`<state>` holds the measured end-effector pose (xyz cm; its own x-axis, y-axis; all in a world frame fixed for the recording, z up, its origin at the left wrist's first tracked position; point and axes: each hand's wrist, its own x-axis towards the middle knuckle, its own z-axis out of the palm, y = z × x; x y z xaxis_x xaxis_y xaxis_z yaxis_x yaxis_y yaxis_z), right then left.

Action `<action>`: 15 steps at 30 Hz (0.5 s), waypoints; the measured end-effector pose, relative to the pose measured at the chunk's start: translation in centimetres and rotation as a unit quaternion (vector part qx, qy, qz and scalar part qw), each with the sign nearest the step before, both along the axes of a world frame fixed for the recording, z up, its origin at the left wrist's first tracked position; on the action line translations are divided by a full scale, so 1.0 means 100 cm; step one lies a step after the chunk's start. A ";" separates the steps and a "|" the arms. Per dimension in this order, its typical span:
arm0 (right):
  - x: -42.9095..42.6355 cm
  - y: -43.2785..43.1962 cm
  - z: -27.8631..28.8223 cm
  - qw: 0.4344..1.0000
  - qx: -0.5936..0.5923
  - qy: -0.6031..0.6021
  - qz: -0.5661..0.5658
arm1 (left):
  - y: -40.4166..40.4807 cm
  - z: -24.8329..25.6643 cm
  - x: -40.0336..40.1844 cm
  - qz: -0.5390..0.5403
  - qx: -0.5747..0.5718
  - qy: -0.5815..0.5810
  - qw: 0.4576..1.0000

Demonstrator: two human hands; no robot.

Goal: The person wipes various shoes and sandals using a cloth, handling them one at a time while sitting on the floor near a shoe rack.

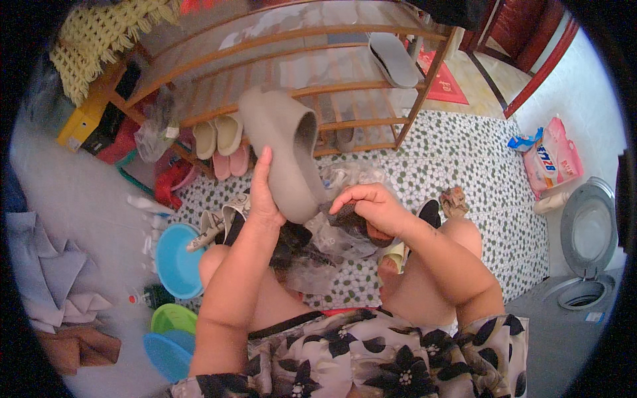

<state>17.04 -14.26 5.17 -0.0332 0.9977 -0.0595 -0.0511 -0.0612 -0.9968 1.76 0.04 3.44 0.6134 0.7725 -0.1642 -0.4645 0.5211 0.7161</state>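
A grey-brown slip-on clog (283, 159) is held up in my left hand (266, 196), sole side and foot opening partly showing. Just right of its lower end is my right hand (375, 209), its fingers curled on a dark brown item (351, 216), perhaps a brush or cloth; its kind cannot be told. Below the hands, crumpled clear plastic bags (333, 234) and black items lie on the floor. Patterned shoes (214, 226) stand to the left of them. Past my right wrist, a black shoe (429, 214) shows beside my knee.
A wooden shoe rack (298, 92) stands ahead, with a grey shoe (393, 59) on it and cream clogs (229, 134) at its lower left. Blue basin (179, 263) and green basin (171, 318) are left. At right are a pink detergent bag (552, 159) and a front-loading washer door (589, 229).
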 end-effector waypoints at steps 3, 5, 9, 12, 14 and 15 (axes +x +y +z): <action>0.003 0.002 -0.015 0.992 -0.094 0.087 0.010 | 0.000 0.011 -0.002 0.063 -0.013 -0.032 0.997; 0.004 0.008 -0.037 0.997 -0.012 0.062 -0.052 | -0.007 0.017 0.004 0.066 -0.003 -0.027 0.997; -0.009 0.009 -0.038 0.970 -0.212 0.104 -0.061 | -0.003 0.003 -0.002 0.001 -0.075 -0.029 0.997; -0.017 0.006 -0.036 0.962 -0.208 0.164 -0.063 | -0.013 -0.004 0.004 -0.003 -0.093 -0.006 0.996; -0.016 0.003 -0.034 0.912 -0.243 0.329 0.013 | -0.015 -0.014 0.006 -0.015 -0.102 -0.023 0.994; -0.017 0.003 -0.027 0.912 -0.245 0.329 0.016 | -0.014 -0.020 0.007 -0.028 -0.110 -0.037 0.993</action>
